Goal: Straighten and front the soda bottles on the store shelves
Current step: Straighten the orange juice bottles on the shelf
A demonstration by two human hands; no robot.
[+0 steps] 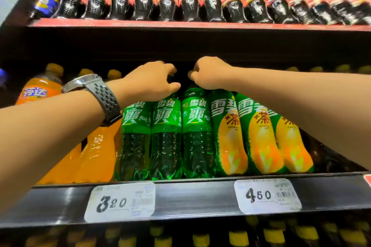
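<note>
Flanking green bottles (166, 136): orange sodas (94, 152), yellow-green bottles (259, 136).

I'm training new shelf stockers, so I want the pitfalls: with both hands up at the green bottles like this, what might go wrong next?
1. The left hand and right hand grip only the tops of the middle green bottle and right green bottle; pulled forward, they might tip over the shelf edge.
2. The right forearm crosses the tightly packed tea bottles and may knock them askew.
</note>
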